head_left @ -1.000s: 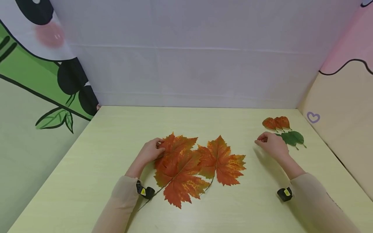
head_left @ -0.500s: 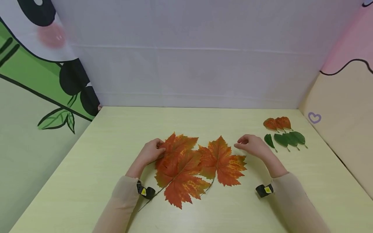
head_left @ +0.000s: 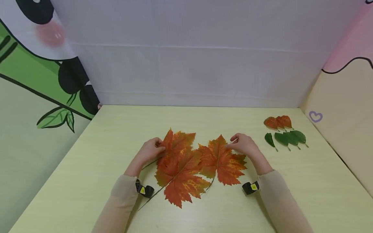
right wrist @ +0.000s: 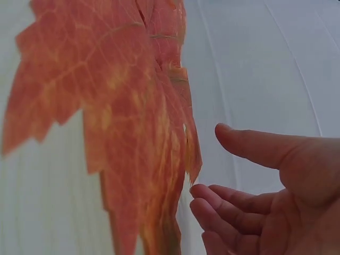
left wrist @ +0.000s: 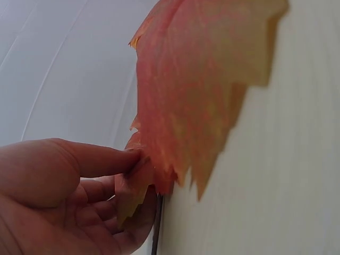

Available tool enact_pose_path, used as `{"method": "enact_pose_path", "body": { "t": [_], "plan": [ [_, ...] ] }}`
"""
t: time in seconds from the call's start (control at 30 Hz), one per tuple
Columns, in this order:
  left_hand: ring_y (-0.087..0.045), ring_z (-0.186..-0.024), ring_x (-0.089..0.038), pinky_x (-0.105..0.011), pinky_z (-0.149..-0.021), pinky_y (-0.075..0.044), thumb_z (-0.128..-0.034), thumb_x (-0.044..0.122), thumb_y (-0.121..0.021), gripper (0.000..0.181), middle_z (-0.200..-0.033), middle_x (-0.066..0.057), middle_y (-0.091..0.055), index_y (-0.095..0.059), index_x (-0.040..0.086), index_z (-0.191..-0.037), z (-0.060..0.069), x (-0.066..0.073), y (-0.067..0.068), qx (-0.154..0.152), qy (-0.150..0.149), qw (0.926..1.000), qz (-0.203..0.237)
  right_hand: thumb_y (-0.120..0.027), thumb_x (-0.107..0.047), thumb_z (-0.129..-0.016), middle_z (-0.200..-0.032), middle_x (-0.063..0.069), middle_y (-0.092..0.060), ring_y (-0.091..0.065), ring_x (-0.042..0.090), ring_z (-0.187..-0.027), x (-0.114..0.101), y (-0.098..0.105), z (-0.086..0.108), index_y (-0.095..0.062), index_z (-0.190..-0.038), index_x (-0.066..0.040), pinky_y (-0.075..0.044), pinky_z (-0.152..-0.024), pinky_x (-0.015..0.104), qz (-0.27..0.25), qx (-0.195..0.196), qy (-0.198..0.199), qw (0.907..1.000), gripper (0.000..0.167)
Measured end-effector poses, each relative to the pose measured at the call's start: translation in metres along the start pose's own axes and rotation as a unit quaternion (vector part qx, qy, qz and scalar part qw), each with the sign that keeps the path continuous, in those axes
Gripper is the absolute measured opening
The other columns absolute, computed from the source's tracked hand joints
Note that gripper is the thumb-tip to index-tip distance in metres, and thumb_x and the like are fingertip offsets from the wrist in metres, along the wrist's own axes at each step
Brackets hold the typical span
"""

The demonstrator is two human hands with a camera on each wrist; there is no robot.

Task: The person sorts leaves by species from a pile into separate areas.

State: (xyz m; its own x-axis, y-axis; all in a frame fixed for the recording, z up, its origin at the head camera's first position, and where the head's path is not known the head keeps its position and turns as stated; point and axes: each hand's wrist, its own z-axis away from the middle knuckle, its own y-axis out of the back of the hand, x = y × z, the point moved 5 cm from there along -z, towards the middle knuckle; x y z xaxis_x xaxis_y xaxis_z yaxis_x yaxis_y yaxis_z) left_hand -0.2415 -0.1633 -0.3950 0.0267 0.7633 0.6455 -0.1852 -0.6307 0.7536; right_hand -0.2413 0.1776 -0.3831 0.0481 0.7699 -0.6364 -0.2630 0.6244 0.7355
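Orange-red maple leaves with dark stems lie mid-table. My left hand [head_left: 152,149] pinches the edge of the back-left maple leaf [head_left: 180,139]; in the left wrist view the thumb [left wrist: 109,161] presses on the leaf edge, with the fingers behind it. A front maple leaf [head_left: 182,181] overlaps that one. On the right lies another maple leaf [head_left: 222,161], with my right hand [head_left: 245,144] over its upper right edge. The right wrist view has the right thumb [right wrist: 260,146] and fingers [right wrist: 228,210] apart, with nothing between them.
At the back right, several small green leaves [head_left: 291,138] lie in a row. Behind them are small orange-brown leaves [head_left: 278,123]. A pale cloth wall [head_left: 198,74] closes off the table's [head_left: 73,181] far edge; printed panels stand left and right.
My right hand has moved left from the green leaves to the right maple leaf, uncovering more green leaves. The left hand keeps its pinch, and its leaf has shifted slightly.
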Motion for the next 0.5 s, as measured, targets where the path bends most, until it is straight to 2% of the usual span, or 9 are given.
{"method": "enact_pose_path", "body": {
  "t": [0.2, 0.33, 0.5],
  "plan": [
    [-0.052, -0.081, -0.023, -0.036, -0.073, -0.042, -0.0888, 0.015, -0.055, 0.02, -0.093, -0.012, -0.057, -0.054, 0.0, -0.102, -0.001, -0.002, -0.002, -0.004, -0.001, 1.0, 0.008, -0.067, -0.041, -0.078, -0.105, 0.019, -0.057, -0.055, 0.028, -0.086, 0.004, -0.008, -0.002, -0.053, -0.11, 0.002, -0.046, -0.069, 0.035, 0.005, -0.017, -0.019, 0.9997, 0.056],
    [-0.051, -0.08, -0.023, -0.036, -0.072, -0.041, -0.0887, 0.016, -0.056, 0.02, -0.092, -0.012, -0.057, -0.053, 0.001, -0.102, -0.001, -0.003, 0.0, 0.003, 0.003, 1.0, 0.008, -0.069, -0.04, -0.077, -0.103, 0.018, -0.058, -0.055, 0.027, -0.085, 0.002, -0.011, -0.004, -0.053, -0.109, 0.002, -0.046, -0.07, 0.035, 0.002, -0.02, -0.009, 0.9998, 0.055],
    [-0.049, -0.077, -0.022, -0.034, -0.069, -0.04, -0.0884, 0.016, -0.056, 0.02, -0.088, -0.011, -0.055, -0.053, 0.001, -0.101, -0.001, -0.004, 0.001, 0.003, 0.0, 1.0, 0.003, -0.07, -0.032, -0.078, -0.1, 0.017, -0.059, -0.055, 0.025, -0.084, -0.001, -0.016, -0.006, -0.053, -0.11, 0.003, -0.047, -0.07, 0.034, -0.014, -0.021, 0.01, 0.9996, 0.05]
  ]
}}
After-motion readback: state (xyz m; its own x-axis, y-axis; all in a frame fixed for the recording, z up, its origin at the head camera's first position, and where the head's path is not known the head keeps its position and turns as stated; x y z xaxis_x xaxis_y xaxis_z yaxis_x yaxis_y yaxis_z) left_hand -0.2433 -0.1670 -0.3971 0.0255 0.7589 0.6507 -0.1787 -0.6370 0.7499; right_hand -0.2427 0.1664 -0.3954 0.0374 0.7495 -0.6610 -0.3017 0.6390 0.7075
